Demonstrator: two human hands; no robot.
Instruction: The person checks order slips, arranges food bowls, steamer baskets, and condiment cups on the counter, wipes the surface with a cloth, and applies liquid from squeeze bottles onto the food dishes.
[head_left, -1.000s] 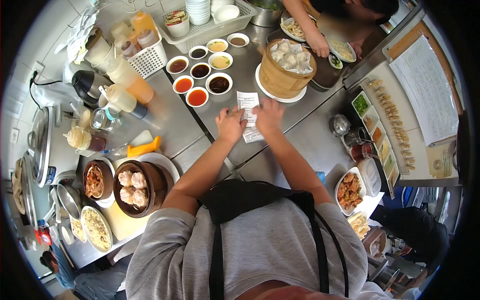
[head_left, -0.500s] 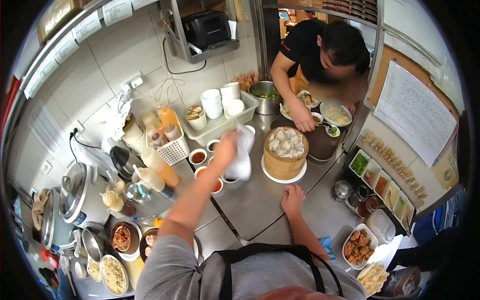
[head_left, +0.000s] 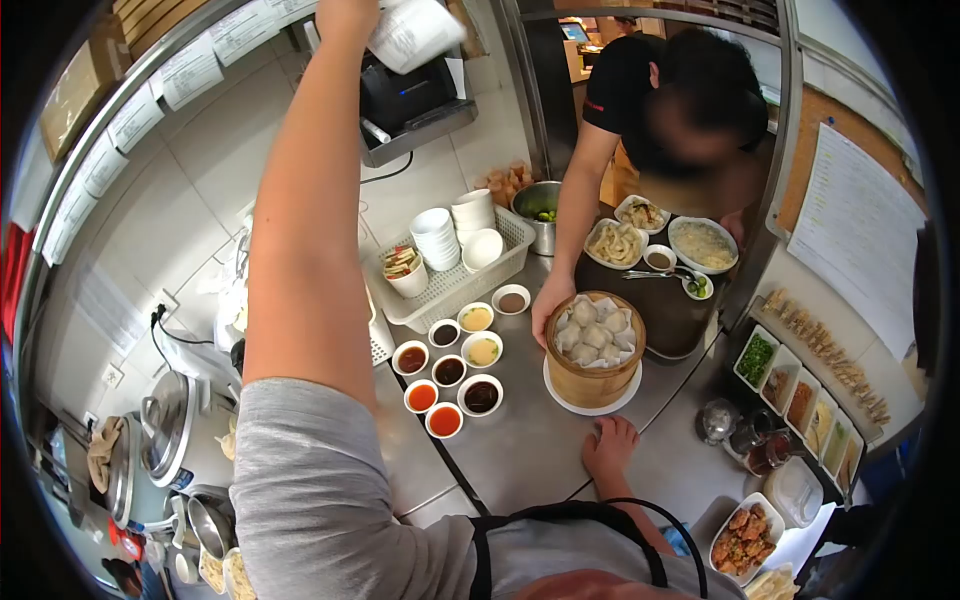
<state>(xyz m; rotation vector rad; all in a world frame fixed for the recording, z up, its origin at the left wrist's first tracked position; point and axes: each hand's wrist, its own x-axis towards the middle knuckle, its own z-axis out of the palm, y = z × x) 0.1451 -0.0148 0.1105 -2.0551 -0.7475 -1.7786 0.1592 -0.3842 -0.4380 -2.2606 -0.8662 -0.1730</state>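
Note:
My left hand (head_left: 345, 15) is raised at the top edge of the head view, partly cut off, closed on a white paper slip (head_left: 418, 35) in front of the black printer (head_left: 408, 95). My right hand (head_left: 610, 447) rests on the steel counter, holding nothing, its fingers slightly apart. Just beyond it stands a round bamboo steamer (head_left: 590, 368) of dumplings (head_left: 592, 330) on a white plate (head_left: 592, 405). A co-worker's hand (head_left: 552, 300) touches the steamer's left side. Several small sauce bowls (head_left: 481, 396) sit left of the plate.
A co-worker leans over a brown tray (head_left: 655, 335) with several dishes. A plastic basket (head_left: 450, 285) holds stacked white cups. On the right are a condiment rack (head_left: 800, 400), glass jars (head_left: 717, 422) and a bowl of fried pieces (head_left: 748, 540). Paper slips (head_left: 190, 72) hang along the upper-left rail.
My left hand has risen from above the sauce bowls to the printer with the paper slip. The co-worker's hand has moved from the tray dishes to the steamer. My right hand stays on the counter.

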